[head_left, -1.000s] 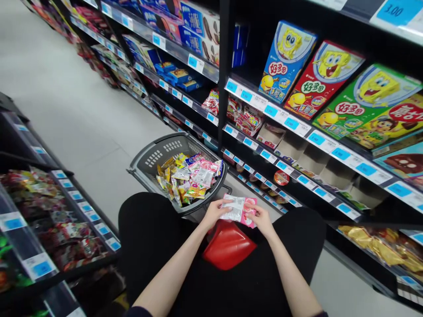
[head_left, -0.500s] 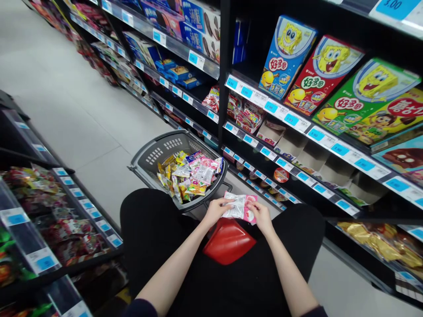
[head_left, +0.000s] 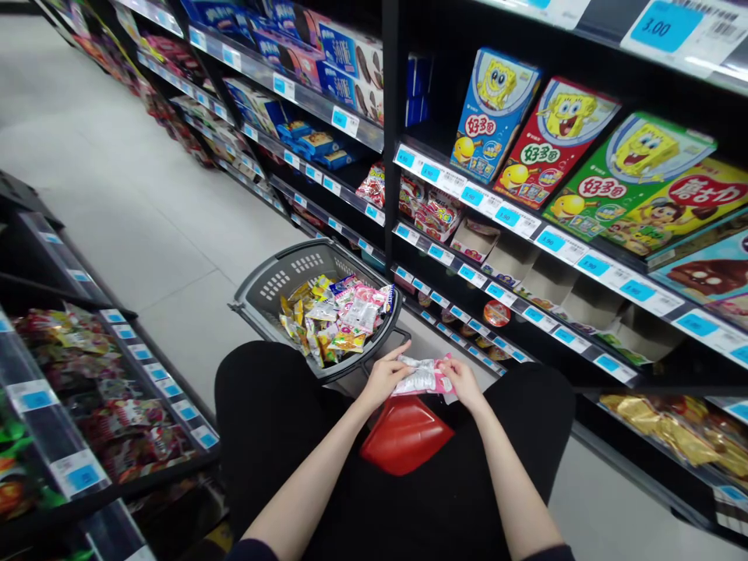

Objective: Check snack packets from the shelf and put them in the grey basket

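Between my two hands is a small pink and silver snack packet, stretched out flat above my lap. My left hand grips its left end, with the index finger pointing up off the wrapper. The fingers of my right hand are closed on the pink right end. Just below the packet, a red stool seat shows between my legs. Beyond my left hand stands a grey shopping basket, holding several small snack packets in yellow, white, pink and blue wrappers.
Shelves with cartoon snack boxes and price tags rise on the right. Blue biscuit boxes stand farther along. To the left, a low shelf holds bagged sweets. A tiled floor runs down the aisle.
My left index finger has lifted off the packet, and my right fingers have gathered over its pink end. The view has shifted slightly. The basket's contents look the same.
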Tool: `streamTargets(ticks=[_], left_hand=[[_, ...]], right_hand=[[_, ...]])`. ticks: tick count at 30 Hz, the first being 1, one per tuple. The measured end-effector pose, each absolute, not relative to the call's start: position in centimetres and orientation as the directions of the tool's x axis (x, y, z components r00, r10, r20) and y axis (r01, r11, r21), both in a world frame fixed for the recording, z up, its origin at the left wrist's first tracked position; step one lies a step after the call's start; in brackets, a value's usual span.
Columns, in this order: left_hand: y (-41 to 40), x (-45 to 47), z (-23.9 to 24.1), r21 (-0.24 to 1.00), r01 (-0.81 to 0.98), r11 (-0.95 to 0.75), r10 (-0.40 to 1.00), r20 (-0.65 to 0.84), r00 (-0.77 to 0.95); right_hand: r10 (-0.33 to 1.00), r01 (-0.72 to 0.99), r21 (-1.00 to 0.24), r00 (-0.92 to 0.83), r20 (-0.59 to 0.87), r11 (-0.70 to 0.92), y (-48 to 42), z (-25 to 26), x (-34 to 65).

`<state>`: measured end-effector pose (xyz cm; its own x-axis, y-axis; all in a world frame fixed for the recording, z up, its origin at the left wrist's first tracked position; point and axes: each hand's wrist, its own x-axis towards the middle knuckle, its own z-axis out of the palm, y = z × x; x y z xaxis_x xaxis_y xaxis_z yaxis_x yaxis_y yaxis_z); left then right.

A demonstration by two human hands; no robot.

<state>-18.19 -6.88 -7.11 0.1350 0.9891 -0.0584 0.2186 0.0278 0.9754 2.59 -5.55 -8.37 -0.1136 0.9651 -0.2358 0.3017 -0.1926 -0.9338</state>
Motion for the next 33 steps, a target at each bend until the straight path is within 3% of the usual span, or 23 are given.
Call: streamTargets(ticks=[6,12,19,23,28,33], left_hand=[[-6.8,-17.7,-6.7,0.985,0.169,0.047,0.996,-0.059,0.071],[-6.5,-18.1,-8.1,0.98,0.04,0.196,0.981,-0.196,0.009],[-6.3,-18.5,-8.8,0.983,0.1,0.155,0.986,-0.147,-0.082],[-6.2,-18.4,-9.1,0.971,0.073,0.228,0.965,-0.215,-0.152],[-6.3,-18.4,-9.0,0.94,-0.073,0.334,0.942,-0.336,-0.018],[-6.3,-18.4,-8.4,0.949,0.009,0.314,0.948,-0.314,0.044]], right_hand=[[0.965,0.286,-0.934,-0.088,-0.248,-0.214,-5.6,-9.0,2.4],[0.958,0.234,-0.953,-0.165,-0.233,-0.192,-6.0,-7.6,2.4],[0.958,0.198,-0.974,-0.239,-0.161,-0.114,-6.0,-6.5,2.0],[0.962,0.246,-0.964,-0.223,-0.157,-0.1,-6.2,-6.3,1.6],[0.967,0.329,-0.942,-0.215,-0.134,-0.058,-6.6,-5.5,1.6],[0.973,0.287,-0.956,-0.196,-0.125,-0.065,-6.6,-4.5,2.3]])
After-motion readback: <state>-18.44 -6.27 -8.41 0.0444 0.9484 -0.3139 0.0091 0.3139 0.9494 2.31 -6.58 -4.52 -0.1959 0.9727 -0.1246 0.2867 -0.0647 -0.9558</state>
